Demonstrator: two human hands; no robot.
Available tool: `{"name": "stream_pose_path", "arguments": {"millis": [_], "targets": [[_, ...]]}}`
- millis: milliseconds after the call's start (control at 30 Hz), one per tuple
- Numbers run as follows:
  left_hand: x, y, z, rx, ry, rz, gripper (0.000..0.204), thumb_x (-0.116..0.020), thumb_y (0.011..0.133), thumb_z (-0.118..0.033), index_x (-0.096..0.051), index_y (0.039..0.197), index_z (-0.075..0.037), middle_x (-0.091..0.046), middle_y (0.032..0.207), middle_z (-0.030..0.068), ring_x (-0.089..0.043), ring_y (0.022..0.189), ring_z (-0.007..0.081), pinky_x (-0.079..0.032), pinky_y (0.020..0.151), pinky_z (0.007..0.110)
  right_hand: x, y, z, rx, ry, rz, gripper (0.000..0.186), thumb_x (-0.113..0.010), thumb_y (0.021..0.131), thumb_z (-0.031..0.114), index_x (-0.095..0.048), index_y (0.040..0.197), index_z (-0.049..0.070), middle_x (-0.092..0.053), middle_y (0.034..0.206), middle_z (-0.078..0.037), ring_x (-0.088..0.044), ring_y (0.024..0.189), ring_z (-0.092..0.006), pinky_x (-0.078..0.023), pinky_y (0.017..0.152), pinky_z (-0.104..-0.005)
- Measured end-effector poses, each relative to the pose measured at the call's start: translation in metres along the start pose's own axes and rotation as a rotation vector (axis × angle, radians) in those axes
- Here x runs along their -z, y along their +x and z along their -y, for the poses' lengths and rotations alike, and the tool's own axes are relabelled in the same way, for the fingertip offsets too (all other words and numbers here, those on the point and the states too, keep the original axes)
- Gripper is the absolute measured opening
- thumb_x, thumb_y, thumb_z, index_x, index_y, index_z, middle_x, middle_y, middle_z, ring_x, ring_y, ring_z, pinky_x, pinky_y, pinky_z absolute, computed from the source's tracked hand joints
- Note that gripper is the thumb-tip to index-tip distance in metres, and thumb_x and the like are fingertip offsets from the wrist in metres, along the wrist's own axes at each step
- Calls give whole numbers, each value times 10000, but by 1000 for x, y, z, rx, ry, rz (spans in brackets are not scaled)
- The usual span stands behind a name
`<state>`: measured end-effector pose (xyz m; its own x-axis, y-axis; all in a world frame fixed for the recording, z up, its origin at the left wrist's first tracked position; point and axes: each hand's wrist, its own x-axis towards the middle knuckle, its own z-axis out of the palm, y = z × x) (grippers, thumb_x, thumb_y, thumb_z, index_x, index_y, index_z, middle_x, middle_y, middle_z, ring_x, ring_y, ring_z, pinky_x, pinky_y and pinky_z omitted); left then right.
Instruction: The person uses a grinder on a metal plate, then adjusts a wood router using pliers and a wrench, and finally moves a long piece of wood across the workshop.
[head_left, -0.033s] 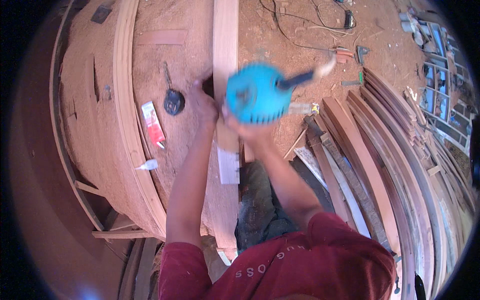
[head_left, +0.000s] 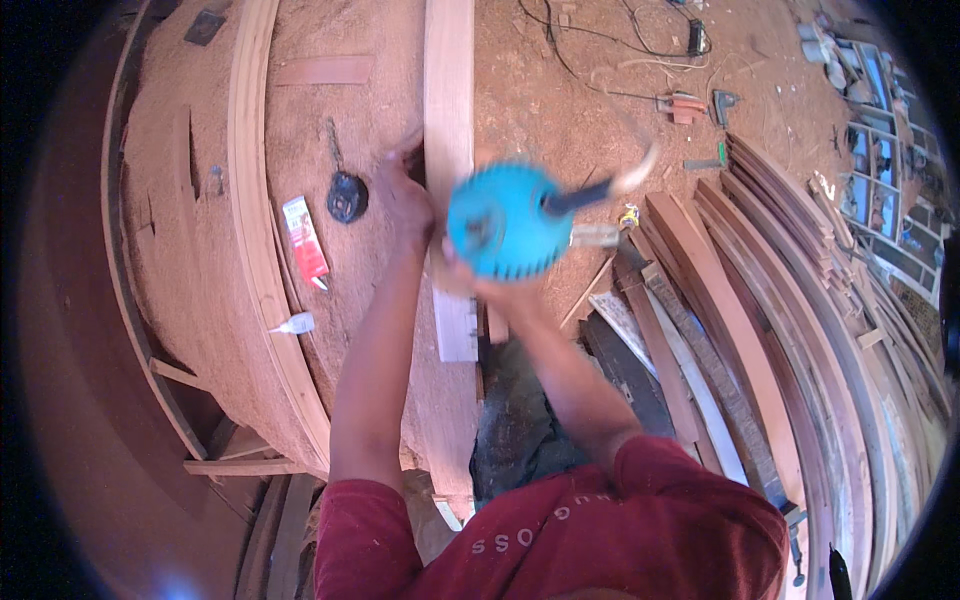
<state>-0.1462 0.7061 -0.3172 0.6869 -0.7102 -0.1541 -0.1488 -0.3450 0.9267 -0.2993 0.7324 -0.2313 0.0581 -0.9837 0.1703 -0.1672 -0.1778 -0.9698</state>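
Observation:
My right hand grips a teal power tool with a round vented top. Motion smears the tool, and its underside is hidden, so its exact kind does not show. A dark cord sleeve sticks out of its right side. It stands over a long pale wooden board that runs away from me. Against the board's left edge, my left hand is closed with its fingers curled at the wood; some fingertips are hidden.
Left of the board lie a black tape measure, a red-and-white tube, a small white bottle and a long curved strip. Many planks are stacked at right. A drill-shaped tool and cables lie on the dusty ground.
The teal power tool and my right hand have shifted a little toward me along the board. My left hand has stayed nearly in place.

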Motion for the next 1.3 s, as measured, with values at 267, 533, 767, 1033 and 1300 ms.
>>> {"name": "stream_pose_path", "arguments": {"millis": [267,533,767,1033,1300], "targets": [[-9,4,-53,135,-498,31,510,-316,990,-276,-658,1108,83,-685,1039,190,-654,936,252,-504,866,350,38,-140,33,189,18,-82,401,-705,836,177,-520,1162,33,-672,976,-206,-688,863,-362,-557,780,-469],[-4,1,-39,90,-566,37,511,-332,966,-288,-662,1087,83,-684,1051,187,-651,956,254,-505,882,350,44,-141,17,430,-42,51,357,-571,947,248,-427,1238,99,-672,1060,-231,-681,930,-436,-540,800,-552],[-7,0,-40,136,-630,63,617,-254,987,-368,-644,1116,92,-675,1121,217,-630,1047,297,-475,963,398,36,-105,-9,185,136,95,391,-442,998,319,-663,1121,21,-676,1179,-158,-586,1173,-365,-402,1049,-461],[-6,-1,-27,116,-800,125,567,-277,1006,-305,-666,1110,95,-689,1097,183,-653,988,258,-490,932,362,-17,-28,-99,-31,407,-65,243,-534,969,158,-576,1166,23,-674,1069,-203,-651,1020,-312,-504,915,-425],[-6,-2,-10,-101,-531,45,482,-338,979,-260,-684,1064,63,-692,1091,153,-637,1031,245,-475,951,355,-22,44,-73,46,72,317,297,-645,890,177,-559,1129,21,-655,992,-138,-630,955,-275,-528,859,-418]]}}
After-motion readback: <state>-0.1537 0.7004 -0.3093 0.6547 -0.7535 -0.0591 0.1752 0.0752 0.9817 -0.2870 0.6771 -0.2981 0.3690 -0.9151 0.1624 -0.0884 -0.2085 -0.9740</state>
